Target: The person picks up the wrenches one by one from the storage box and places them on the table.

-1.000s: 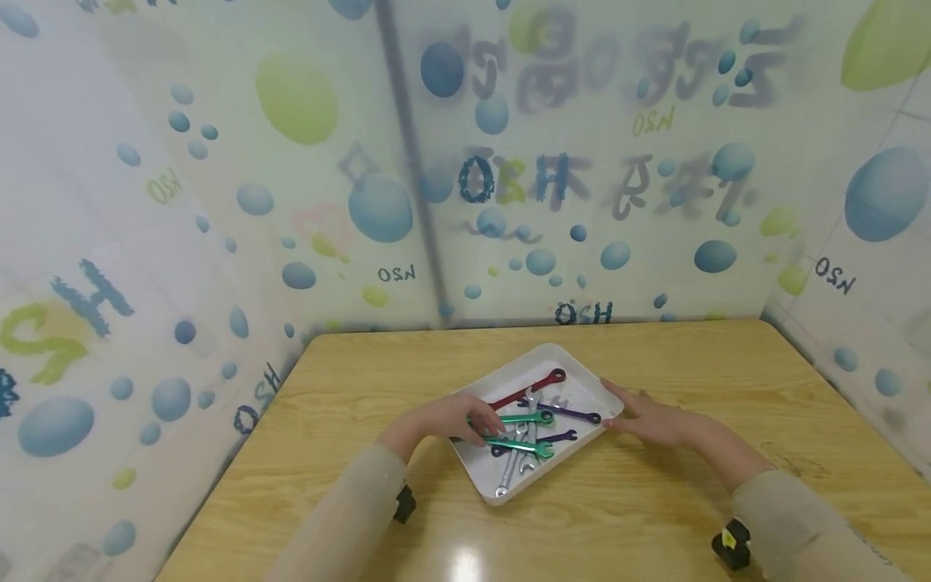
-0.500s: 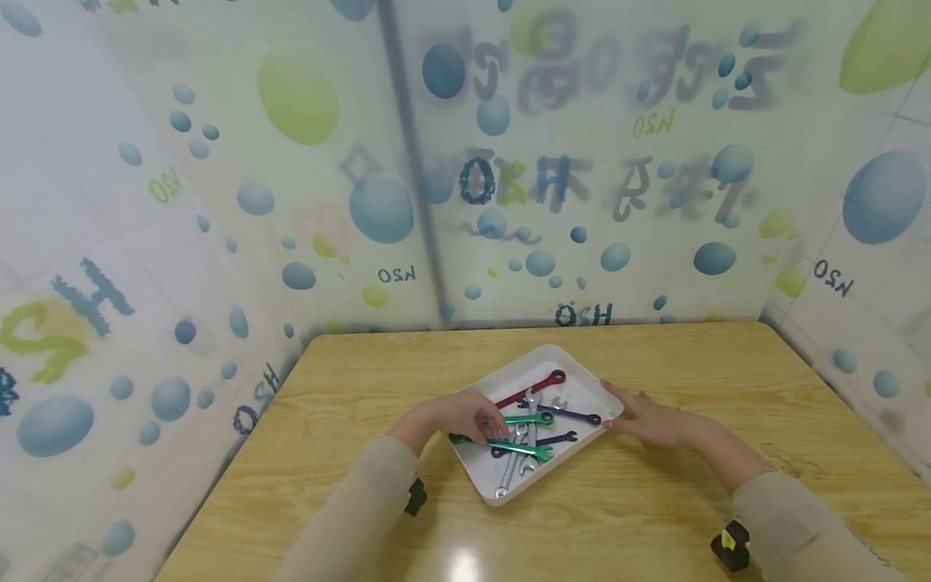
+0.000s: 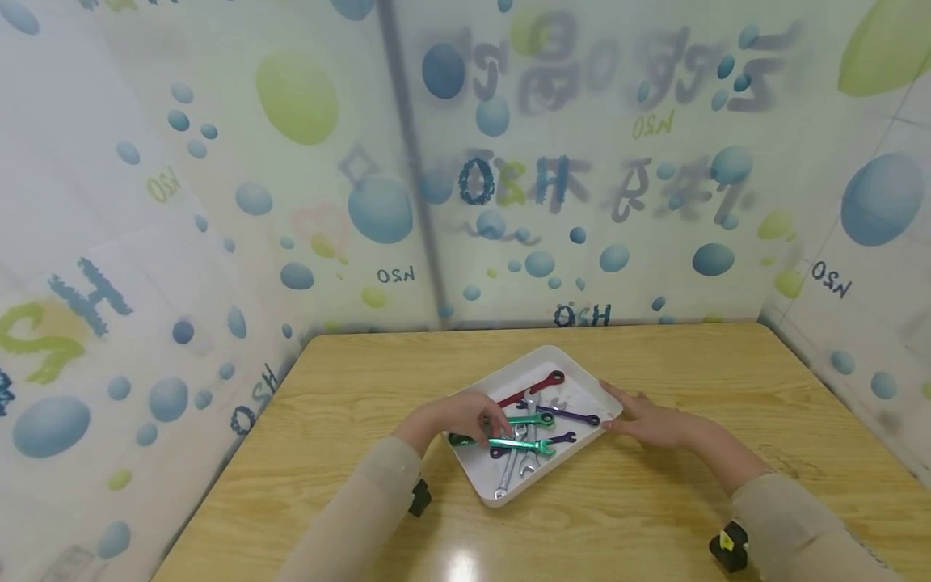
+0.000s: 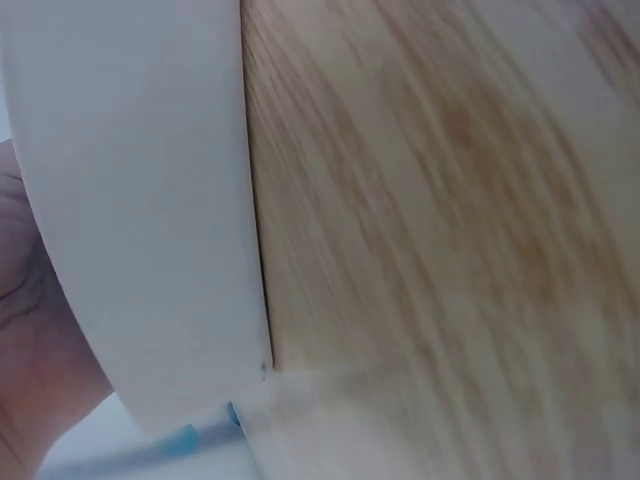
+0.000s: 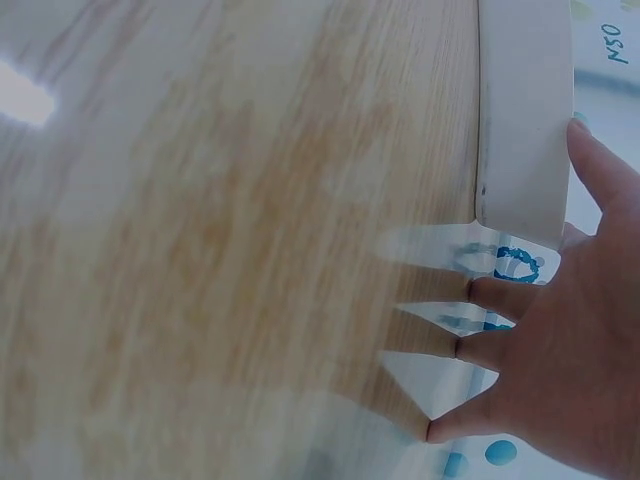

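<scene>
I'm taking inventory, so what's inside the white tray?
One red combination wrench, two green, two purple, some silver, overlapping. The left hand hides parts of the red and green ones; anything beneath them would be covered.

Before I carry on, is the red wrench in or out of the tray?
In: the head view shows the red wrench within the white tray, its ring end inside the far rim.
</scene>
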A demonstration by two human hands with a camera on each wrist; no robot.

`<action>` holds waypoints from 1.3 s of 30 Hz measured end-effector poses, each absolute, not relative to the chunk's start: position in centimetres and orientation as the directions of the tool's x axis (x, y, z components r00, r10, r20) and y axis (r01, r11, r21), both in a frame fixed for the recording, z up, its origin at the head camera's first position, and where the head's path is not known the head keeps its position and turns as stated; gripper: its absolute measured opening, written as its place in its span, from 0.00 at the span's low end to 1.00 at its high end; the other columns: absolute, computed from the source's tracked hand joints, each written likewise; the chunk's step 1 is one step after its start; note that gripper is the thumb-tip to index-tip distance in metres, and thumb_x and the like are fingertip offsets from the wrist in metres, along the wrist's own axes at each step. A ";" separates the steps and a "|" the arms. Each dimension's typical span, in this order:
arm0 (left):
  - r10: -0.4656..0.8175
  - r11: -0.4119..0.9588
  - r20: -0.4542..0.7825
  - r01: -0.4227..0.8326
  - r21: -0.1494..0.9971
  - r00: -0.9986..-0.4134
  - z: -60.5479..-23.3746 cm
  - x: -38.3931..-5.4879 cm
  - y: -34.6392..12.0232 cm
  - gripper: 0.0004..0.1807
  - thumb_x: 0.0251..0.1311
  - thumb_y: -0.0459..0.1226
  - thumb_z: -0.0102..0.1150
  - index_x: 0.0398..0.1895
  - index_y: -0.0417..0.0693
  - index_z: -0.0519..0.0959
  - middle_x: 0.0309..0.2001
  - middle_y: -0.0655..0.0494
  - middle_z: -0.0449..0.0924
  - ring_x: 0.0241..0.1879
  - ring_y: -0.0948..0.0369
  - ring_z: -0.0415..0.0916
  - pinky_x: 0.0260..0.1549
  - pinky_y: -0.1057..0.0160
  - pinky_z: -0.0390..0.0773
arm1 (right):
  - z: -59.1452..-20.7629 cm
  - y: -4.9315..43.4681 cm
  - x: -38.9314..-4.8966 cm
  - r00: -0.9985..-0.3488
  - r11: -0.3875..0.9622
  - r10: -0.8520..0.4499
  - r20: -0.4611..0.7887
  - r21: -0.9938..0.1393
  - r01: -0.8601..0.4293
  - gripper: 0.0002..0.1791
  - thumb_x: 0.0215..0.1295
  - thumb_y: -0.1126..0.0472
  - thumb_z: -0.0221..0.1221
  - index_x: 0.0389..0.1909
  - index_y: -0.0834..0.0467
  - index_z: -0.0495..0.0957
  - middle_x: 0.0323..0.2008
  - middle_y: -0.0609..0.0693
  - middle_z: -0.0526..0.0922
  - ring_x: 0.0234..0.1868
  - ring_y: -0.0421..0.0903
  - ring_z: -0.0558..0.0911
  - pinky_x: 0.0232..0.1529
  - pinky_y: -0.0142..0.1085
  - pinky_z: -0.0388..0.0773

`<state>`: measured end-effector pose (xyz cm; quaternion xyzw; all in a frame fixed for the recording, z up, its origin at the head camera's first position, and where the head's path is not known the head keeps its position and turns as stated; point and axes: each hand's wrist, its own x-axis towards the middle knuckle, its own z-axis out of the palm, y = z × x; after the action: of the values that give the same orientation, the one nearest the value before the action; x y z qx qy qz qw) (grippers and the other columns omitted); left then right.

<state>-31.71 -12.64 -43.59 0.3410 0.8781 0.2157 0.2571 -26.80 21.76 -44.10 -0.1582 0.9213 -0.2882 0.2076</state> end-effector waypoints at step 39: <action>0.538 0.608 -0.305 0.111 0.786 -0.786 -41.3 -31.8 -13.8 0.21 0.56 0.24 0.64 0.51 0.54 0.84 0.42 0.54 0.79 0.40 0.56 0.75 0.37 0.60 0.79 | -44.0 21.6 -26.6 -0.870 0.796 -0.395 -0.296 -0.583 -0.163 0.46 0.69 0.36 0.50 0.78 0.53 0.41 0.73 0.70 0.44 0.69 0.77 0.34 0.55 0.78 0.39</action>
<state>-31.81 -13.78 -41.30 0.1894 0.8562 0.4000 0.2667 -26.64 21.62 -43.97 -0.1507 0.9250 -0.2817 0.2057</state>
